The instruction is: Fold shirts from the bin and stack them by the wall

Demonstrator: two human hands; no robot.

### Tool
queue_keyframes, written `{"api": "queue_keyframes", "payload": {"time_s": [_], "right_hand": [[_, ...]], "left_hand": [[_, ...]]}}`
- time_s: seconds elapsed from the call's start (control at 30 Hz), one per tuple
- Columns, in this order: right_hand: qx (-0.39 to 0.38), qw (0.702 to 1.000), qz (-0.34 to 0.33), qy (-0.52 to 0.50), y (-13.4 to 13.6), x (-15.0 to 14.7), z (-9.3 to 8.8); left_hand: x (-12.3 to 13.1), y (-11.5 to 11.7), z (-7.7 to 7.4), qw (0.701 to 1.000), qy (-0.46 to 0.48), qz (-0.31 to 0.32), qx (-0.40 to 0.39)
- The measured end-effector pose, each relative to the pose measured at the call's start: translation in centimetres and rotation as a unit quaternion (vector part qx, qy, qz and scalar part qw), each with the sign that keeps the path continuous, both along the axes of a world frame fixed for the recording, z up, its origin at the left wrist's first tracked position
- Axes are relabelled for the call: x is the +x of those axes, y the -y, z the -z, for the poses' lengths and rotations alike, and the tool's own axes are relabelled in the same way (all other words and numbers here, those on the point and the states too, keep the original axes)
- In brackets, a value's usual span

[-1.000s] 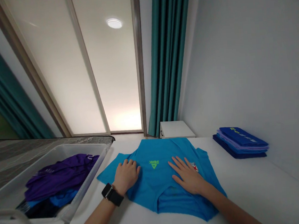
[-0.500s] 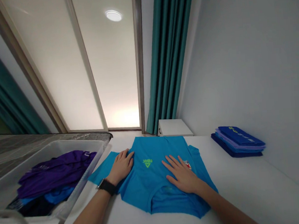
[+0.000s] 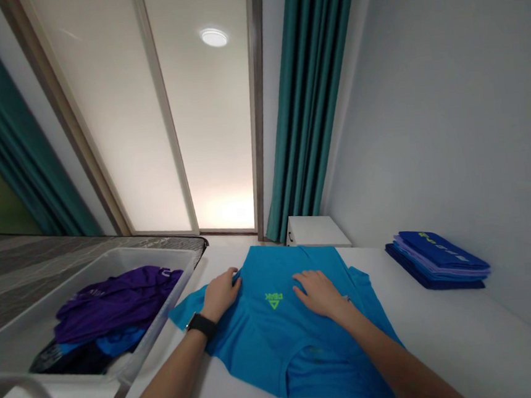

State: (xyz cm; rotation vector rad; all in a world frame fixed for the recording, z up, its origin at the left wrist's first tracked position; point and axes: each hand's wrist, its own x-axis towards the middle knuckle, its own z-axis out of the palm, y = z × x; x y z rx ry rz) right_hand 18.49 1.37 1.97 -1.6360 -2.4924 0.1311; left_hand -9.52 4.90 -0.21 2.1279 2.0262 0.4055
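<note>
A bright blue T-shirt (image 3: 267, 329) lies spread on the white table, its neckline towards me and a green PEAK print on the chest. My left hand (image 3: 220, 294), with a black watch on the wrist, is at the shirt's left side near the sleeve. Its thumb and fingers close on a bit of cloth there. On the right part of the chest rests my right hand (image 3: 317, 290), palm down, fingers slightly bent and thumb apart. It covers most of a small badge.
At the left stands a translucent plastic bin (image 3: 188, 269) with crumpled purple and dark clothes (image 3: 116, 302). A stack of folded blue and lilac clothes (image 3: 438, 258) lies on the table (image 3: 445, 338) at the right. Behind are a white cabinet (image 3: 319, 230) and a teal curtain (image 3: 312, 96).
My left hand has gone from lying flat to closing its fingers on the cloth. My right hand's spread fingers have drawn together and bent. The view has shifted slightly left.
</note>
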Motion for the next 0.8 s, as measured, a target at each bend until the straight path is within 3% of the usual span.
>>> {"api": "queue_keyframes", "payload": {"time_s": [0.1, 0.27, 0.57, 0.67, 0.8], "right_hand": [[0.036, 0.999, -0.015, -0.018, -2.1, -1.9, 1.1], [-0.02, 1.0, -0.008, -0.019, -3.5, -3.0, 3.4], [-0.03, 0.999, -0.025, -0.017, -0.1, -1.6, 4.4], [-0.027, 0.999, -0.026, -0.023, 1.0, -1.4, 4.3], [-0.036, 0.999, -0.019, -0.029, 1.4, -1.5, 3.8]], "left_hand": [[-0.1, 0.1, -0.2, 0.999, -0.019, -0.018, -0.019], [-0.6, 0.0, -0.7, 0.999, -0.014, -0.047, -0.022], [-1.0, 0.9, -2.3, 0.999, -0.001, 0.008, -0.041], [-0.8, 0.4, -2.0, 0.994, 0.097, 0.004, -0.055], [0.0, -1.8, -1.7, 0.952, 0.286, -0.009, -0.106]]}}
